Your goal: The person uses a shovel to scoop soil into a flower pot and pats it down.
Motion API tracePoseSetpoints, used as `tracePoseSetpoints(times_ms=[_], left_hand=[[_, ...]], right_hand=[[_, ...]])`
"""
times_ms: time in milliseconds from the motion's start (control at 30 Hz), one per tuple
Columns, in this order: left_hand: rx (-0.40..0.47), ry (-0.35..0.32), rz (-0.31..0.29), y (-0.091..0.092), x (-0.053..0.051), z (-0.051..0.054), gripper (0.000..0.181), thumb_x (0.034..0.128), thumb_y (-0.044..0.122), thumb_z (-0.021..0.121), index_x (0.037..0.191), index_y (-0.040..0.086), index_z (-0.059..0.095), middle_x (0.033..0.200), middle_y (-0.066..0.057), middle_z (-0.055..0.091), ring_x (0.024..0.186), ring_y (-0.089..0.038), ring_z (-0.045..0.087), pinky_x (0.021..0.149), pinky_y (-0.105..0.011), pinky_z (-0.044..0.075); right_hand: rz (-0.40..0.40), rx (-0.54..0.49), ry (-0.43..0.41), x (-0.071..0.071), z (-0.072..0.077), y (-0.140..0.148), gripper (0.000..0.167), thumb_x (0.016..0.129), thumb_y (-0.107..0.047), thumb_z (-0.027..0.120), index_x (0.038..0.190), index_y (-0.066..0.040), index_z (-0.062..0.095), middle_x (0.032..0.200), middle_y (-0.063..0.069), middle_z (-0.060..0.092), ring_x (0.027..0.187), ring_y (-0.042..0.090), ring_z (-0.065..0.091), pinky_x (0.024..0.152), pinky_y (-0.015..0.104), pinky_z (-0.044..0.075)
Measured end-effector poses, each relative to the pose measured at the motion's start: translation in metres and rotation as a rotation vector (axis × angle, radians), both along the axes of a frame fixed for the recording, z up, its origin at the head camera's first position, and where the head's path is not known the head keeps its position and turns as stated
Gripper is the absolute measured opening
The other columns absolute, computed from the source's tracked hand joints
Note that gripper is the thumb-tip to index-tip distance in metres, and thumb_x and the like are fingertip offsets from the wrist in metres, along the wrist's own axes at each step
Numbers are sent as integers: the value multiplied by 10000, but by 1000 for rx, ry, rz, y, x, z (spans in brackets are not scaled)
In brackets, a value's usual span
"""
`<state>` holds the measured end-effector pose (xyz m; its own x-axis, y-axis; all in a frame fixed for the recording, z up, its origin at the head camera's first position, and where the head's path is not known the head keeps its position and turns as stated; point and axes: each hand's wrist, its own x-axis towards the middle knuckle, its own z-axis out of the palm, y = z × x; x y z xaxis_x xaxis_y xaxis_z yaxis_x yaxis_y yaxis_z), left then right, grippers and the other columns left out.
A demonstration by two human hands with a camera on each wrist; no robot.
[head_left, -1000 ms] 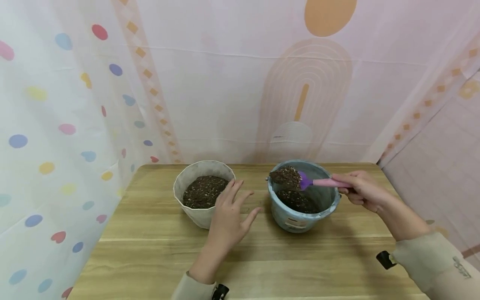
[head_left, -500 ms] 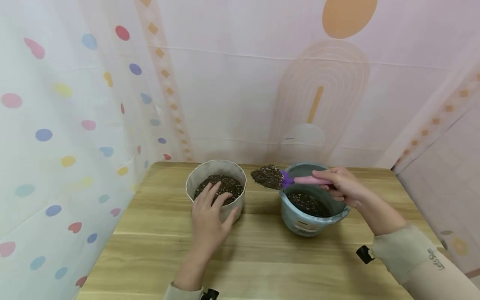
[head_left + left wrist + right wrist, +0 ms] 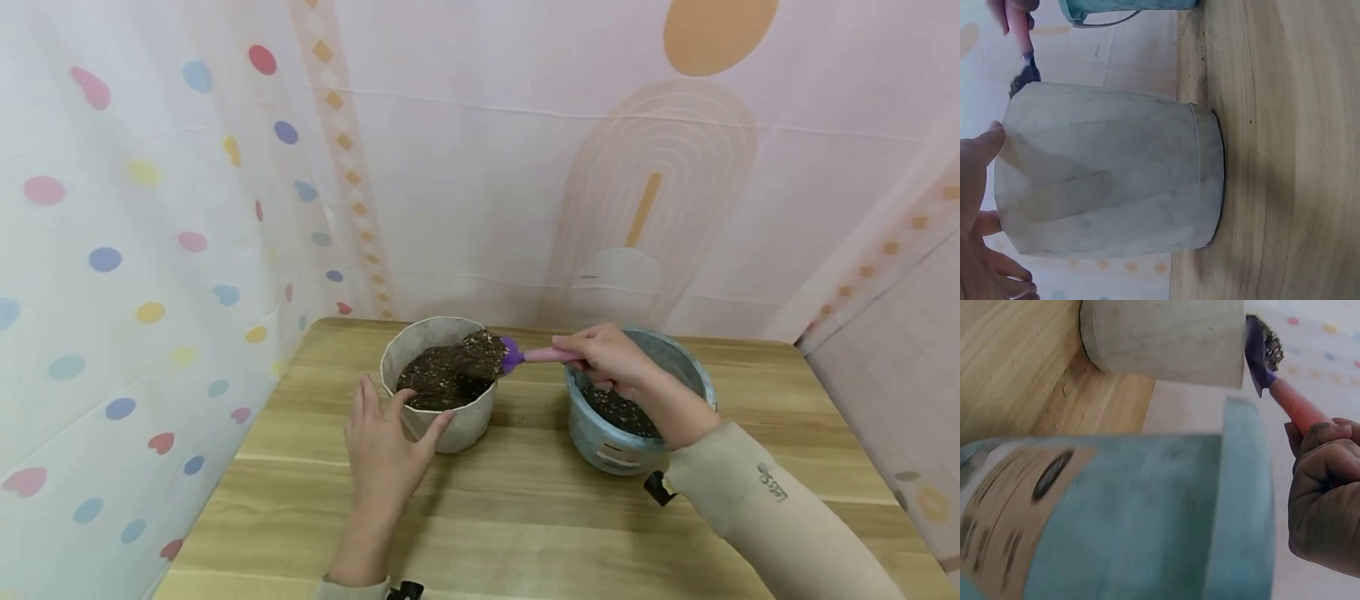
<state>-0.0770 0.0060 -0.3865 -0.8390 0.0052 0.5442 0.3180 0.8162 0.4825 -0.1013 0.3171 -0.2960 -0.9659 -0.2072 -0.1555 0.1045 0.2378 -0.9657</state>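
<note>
My right hand (image 3: 617, 360) grips the pink handle of a small hand trowel (image 3: 551, 355) with a purple neck. Dark soil is heaped on its blade, which reaches over the right rim of a whitish faceted pot (image 3: 459, 432). Inside that pot lies more dark soil (image 3: 431, 379). At the pot's near left side is my left hand (image 3: 381, 457), its fingers spread; the thumb and a fingertip touch near the rim in the left wrist view. Under my right forearm stands a blue bucket (image 3: 611, 450), partly filled with soil and partly hidden by the arm.
Both containers stand on a wood-grain table (image 3: 517, 517). A patterned curtain (image 3: 480, 183) hangs behind the table's back edge and along the left. A few soil crumbs lie on the wood between pot and bucket, and a wire handle (image 3: 1110, 24) hangs on the bucket.
The loaded trowel has moved left from above the blue bucket to over the whitish pot. My left hand has shifted left and down, from the pot's right side to its near left rim.
</note>
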Motion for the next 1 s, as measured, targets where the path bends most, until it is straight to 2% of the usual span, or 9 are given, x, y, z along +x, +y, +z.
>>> tracePoseSetpoints(times_ms=[100, 133, 233, 367, 467, 600, 700, 833, 1000], left_hand=[[12, -25, -8, 1, 0, 0, 675, 798, 510, 825, 1179, -25, 670, 1515, -395, 335, 1456, -484, 283, 1086, -709, 280], [15, -26, -13, 2, 0, 0, 668, 802, 502, 824, 1178, -27, 666, 1515, -386, 345, 1453, -480, 293, 1083, -707, 283], [22, -21, -22, 4, 0, -2, 658, 802, 493, 825, 1170, -26, 660, 1512, -368, 368, 1449, -464, 312, 1079, -693, 293], [26, -28, -25, 3, 0, -1, 666, 805, 513, 818, 1171, -22, 663, 1515, -357, 374, 1456, -451, 312, 1090, -684, 288], [22, -36, -22, 3, 0, -1, 675, 810, 529, 807, 1179, -17, 662, 1522, -352, 368, 1460, -446, 309, 1084, -681, 295], [4, -30, -20, 2, -1, -2, 693, 816, 529, 799, 1202, -27, 648, 1538, -359, 334, 1468, -454, 280, 1071, -690, 303], [-13, -14, -24, 3, -2, -2, 736, 813, 537, 793, 1248, -31, 620, 1555, -375, 282, 1484, -470, 220, 1100, -698, 262], [-48, 47, -60, 8, -4, 1, 788, 801, 552, 786, 1308, -12, 573, 1573, -363, 250, 1494, -490, 167, 1173, -684, 121], [-65, 174, -231, 25, -9, 5, 668, 799, 433, 825, 1253, 4, 587, 1503, -314, 415, 1454, -498, 279, 1197, -650, 125]], right_hand=[[-39, 101, 54, -3, 0, -16, 336, 1004, -299, 631, 896, -13, 772, 545, -17, 483, 404, 68, 199, 403, 231, 216], [-36, 141, 87, -4, 0, -22, 310, 1002, -300, 636, 935, -46, 799, 570, -23, 553, 418, 73, 188, 432, 235, 273], [-25, 332, 231, -5, -1, -38, 280, 984, -359, 663, 976, -131, 827, 521, -46, 551, 433, 79, 194, 465, 259, 304], [21, 589, 577, -2, -10, -56, 267, 971, -326, 695, 1018, -92, 814, 635, 11, 693, 456, 42, 427, 487, 258, 414], [48, 707, 858, 1, -21, -60, 186, 959, -229, 718, 917, -58, 778, 701, 48, 722, 490, 68, 528, 495, 254, 465], [31, 759, 1135, 3, -31, -59, 167, 909, -167, 771, 813, -105, 649, 622, 11, 629, 468, 123, 518, 445, 273, 437], [-25, 753, 1288, 3, -36, -53, 150, 865, -136, 803, 878, -76, 667, 694, 34, 675, 507, 152, 581, 443, 296, 466], [-115, 671, 1344, 8, -33, -37, 164, 837, -96, 806, 959, -22, 726, 755, 82, 728, 558, 176, 647, 483, 334, 526], [-198, 559, 1208, 23, -16, 3, 148, 854, -81, 790, 989, -21, 778, 866, 86, 776, 624, 174, 709, 557, 341, 581]])
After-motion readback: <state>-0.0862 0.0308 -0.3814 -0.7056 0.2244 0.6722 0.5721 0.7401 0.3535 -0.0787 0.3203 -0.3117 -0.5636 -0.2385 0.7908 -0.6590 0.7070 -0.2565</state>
